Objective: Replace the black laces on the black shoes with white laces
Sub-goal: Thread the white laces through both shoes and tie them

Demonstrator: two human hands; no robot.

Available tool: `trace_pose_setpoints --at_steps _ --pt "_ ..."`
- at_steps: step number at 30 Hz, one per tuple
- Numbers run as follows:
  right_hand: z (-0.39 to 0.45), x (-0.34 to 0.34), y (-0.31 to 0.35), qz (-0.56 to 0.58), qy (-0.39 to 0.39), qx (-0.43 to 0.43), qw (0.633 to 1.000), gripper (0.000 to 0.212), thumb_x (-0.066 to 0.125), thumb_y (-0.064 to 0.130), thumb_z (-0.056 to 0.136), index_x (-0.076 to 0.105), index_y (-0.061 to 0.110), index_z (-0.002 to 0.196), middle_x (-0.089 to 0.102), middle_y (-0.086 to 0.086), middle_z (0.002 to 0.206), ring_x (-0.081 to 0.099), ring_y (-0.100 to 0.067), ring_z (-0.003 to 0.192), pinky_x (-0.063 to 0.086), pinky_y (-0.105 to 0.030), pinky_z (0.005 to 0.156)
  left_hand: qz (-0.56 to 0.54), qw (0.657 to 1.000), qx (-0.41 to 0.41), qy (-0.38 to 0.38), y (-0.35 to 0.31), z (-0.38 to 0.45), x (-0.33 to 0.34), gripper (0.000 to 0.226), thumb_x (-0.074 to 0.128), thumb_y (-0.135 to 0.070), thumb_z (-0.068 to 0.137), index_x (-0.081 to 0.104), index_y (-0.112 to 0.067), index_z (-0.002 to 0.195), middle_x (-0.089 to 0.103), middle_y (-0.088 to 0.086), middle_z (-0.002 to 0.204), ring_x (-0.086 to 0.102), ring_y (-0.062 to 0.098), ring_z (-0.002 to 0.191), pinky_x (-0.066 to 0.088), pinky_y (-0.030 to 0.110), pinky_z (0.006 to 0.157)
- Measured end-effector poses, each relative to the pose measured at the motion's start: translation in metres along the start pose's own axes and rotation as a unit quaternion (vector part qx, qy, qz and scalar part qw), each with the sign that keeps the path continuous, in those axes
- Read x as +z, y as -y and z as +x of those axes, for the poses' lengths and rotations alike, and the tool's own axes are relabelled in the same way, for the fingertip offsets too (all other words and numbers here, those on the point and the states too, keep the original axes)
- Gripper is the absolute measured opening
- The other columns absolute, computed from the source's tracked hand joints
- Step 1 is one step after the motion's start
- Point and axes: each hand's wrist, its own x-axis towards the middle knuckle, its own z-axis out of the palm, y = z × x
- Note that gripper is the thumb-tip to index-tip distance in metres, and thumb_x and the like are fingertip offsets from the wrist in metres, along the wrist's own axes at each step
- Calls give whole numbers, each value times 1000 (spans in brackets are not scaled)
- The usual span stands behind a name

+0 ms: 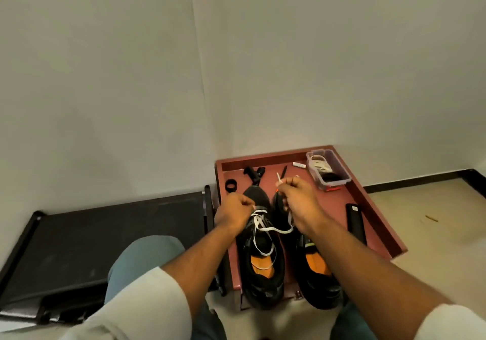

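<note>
Two black shoes with orange insoles stand side by side on a reddish tray table, toes away from me. The left shoe carries a white lace threaded through its upper eyelets, with loose loops over the tongue. My left hand pinches one end of that lace at the shoe's left side. My right hand grips the other end, whose tip sticks up above my fist. The right shoe shows no lace; my right forearm covers part of it.
A clear plastic box at the tray's back right holds white and black laces. A black ring, small black parts, a pen and a white stick lie at the back. A black bar lies right. A dark bench stands left.
</note>
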Motion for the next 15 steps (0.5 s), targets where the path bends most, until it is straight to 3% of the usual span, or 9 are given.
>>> trace_pose_setpoints --at_steps 4,7,11,15 --pt "16 6 -44 -114 -4 7 993 8 62 6 87 60 0 82 57 -10 70 49 -16 62 41 -28 55 140 987 67 30 2 28 16 16 65 -27 90 74 -27 103 67 -7 113 65 13 97 53 31 80" --pt "19 11 -63 -200 3 -1 980 9 67 10 84 61 4 81 61 -5 72 53 -16 66 44 -32 61 207 971 102 58 4 39 25 16 67 -31 88 72 -25 101 55 -5 109 59 17 90 48 31 73" --pt "21 15 -79 -269 22 -26 963 9 73 19 81 64 15 80 65 3 74 62 -15 71 51 -33 65 258 952 146 76 13 50 29 15 60 -30 88 65 -25 102 58 -8 99 55 7 76 55 35 70" --pt "23 17 -82 -321 24 -41 946 4 73 20 81 73 16 83 69 1 74 66 -14 68 58 -38 67 315 919 217 98 14 54 25 16 53 -23 94 63 -17 106 55 0 112 59 18 82 56 36 71"
